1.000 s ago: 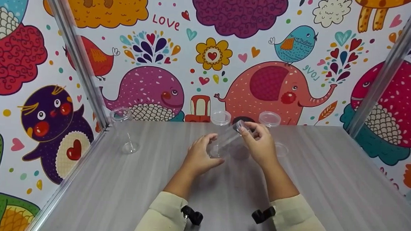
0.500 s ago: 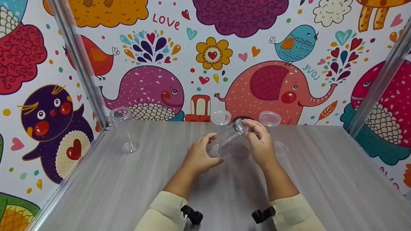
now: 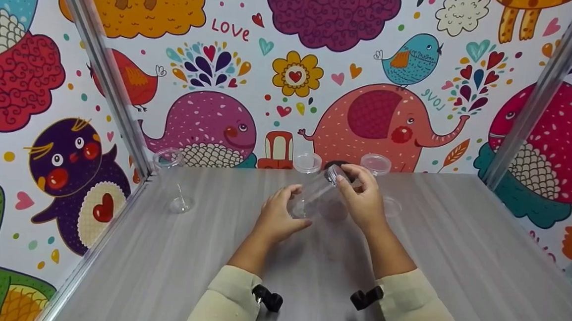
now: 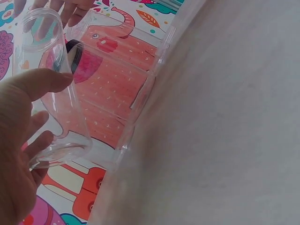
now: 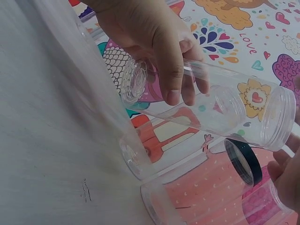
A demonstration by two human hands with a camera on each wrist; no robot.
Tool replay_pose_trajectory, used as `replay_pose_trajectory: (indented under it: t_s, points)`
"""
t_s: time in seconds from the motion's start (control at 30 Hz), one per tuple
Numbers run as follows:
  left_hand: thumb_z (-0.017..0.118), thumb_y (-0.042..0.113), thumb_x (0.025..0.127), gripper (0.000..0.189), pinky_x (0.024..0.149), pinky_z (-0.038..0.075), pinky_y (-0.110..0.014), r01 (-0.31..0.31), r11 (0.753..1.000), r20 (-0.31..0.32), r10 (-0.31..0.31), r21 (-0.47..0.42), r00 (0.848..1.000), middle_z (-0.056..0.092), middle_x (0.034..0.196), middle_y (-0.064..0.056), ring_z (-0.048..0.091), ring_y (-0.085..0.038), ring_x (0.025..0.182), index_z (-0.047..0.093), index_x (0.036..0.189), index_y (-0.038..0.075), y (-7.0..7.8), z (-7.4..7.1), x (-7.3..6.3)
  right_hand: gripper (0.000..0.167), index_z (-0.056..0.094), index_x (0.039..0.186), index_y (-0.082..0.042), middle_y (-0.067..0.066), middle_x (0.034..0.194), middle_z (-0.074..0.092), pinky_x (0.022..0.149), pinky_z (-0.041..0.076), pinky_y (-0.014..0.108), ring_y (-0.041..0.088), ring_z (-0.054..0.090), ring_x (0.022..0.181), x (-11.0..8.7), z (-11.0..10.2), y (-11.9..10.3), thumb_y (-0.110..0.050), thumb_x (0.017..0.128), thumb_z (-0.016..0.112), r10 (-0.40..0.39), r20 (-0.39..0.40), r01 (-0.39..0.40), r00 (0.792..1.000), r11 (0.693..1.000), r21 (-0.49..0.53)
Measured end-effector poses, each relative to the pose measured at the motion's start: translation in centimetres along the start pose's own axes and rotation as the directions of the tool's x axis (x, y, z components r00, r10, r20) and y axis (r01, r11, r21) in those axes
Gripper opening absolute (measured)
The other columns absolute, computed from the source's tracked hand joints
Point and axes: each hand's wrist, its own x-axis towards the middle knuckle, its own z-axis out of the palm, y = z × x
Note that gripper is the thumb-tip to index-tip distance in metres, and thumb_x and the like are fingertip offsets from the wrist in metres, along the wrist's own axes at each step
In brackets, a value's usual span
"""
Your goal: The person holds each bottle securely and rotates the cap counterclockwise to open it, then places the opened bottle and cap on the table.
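Note:
A clear plastic jar point(image 3: 313, 197) is held tilted above the table, its clear screw lid point(image 3: 334, 173) at the upper right end. My left hand point(image 3: 280, 217) grips the jar's lower body; in the left wrist view the thumb lies across the near side and the fingers curl behind. At the other end, my right hand point(image 3: 363, 200) holds the lid's edge between thumb and fingers, partly cut off in the right wrist view point(image 5: 286, 173). Nothing shows inside the jar point(image 5: 215, 101).
Close behind the hands stand several clear jars, one with a black lid point(image 5: 243, 161) and others with clear lids point(image 3: 376, 164). Another clear jar point(image 3: 169, 183) stands at the left. Patterned walls enclose the grey table point(image 3: 160, 272) at the back and sides.
My right thumb and fingers have shifted slightly around the lid, spreading and closing on its edge. My left hand and the jar have stayed almost where they were.

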Motion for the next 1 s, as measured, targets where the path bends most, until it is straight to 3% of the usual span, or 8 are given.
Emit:
replay_pose_trajectory:
  t_s: [0.2,0.37,0.57,0.8,1.0]
  points:
    - [0.095,0.038,0.077,0.087,0.121,0.045,-0.063,-0.005,1.000,0.001,0.005,0.000,1.000,0.062,0.149,0.006,0.055,-0.022,0.142,0.053,0.153,0.027,-0.04,0.05,0.04,0.046,0.072,0.133,-0.016,0.012,0.117,0.065,0.080,0.052,0.027,0.021,0.057,0.101,-0.05,-0.11,-0.18,-0.044,0.097,0.077,0.108,-0.008,-0.108,0.994,0.986,-0.124]
    - [0.095,0.037,0.076,0.088,0.124,0.039,-0.065,-0.017,1.000,-0.007,0.017,0.008,1.000,0.063,0.149,0.005,0.055,-0.021,0.142,0.054,0.153,0.025,-0.17,0.18,0.20,0.046,0.074,0.132,-0.016,0.013,0.115,0.066,0.073,0.054,0.026,0.022,0.058,0.095,-0.06,-0.04,-0.27,-0.042,0.095,0.081,0.144,-0.002,-0.143,0.990,0.985,-0.095]
    - [0.095,0.038,0.076,0.087,0.124,0.038,-0.066,-0.016,1.000,-0.010,0.016,0.002,1.000,0.063,0.149,0.006,0.055,-0.020,0.142,0.054,0.152,0.029,-0.27,0.20,0.24,0.038,0.075,0.129,-0.017,0.012,0.114,0.066,0.072,0.053,0.024,0.022,0.057,0.097,-0.20,0.05,-0.35,-0.036,0.096,0.079,0.127,0.003,-0.126,0.992,0.991,-0.047]
    - [0.095,0.039,0.076,0.085,0.123,0.041,-0.065,-0.002,1.000,-0.009,0.002,-0.006,1.000,0.063,0.149,0.006,0.056,-0.020,0.141,0.054,0.150,0.034,-0.35,0.22,0.33,0.033,0.074,0.132,-0.017,0.006,0.138,0.065,0.083,0.050,0.026,0.019,0.057,0.113,-0.23,-0.01,-0.25,-0.025,0.101,0.071,0.081,0.026,-0.080,0.996,0.997,-0.009]
    - [0.095,0.038,0.076,0.085,0.122,0.043,-0.065,0.003,1.000,-0.010,-0.003,-0.011,1.000,0.063,0.150,0.003,0.056,-0.021,0.140,0.054,0.150,0.032,-0.25,0.15,0.29,0.034,0.075,0.130,-0.013,0.004,0.141,0.066,0.082,0.052,0.021,0.019,0.060,0.112,-0.21,0.10,-0.19,-0.009,0.098,0.065,0.025,0.031,-0.027,0.999,0.998,0.058]
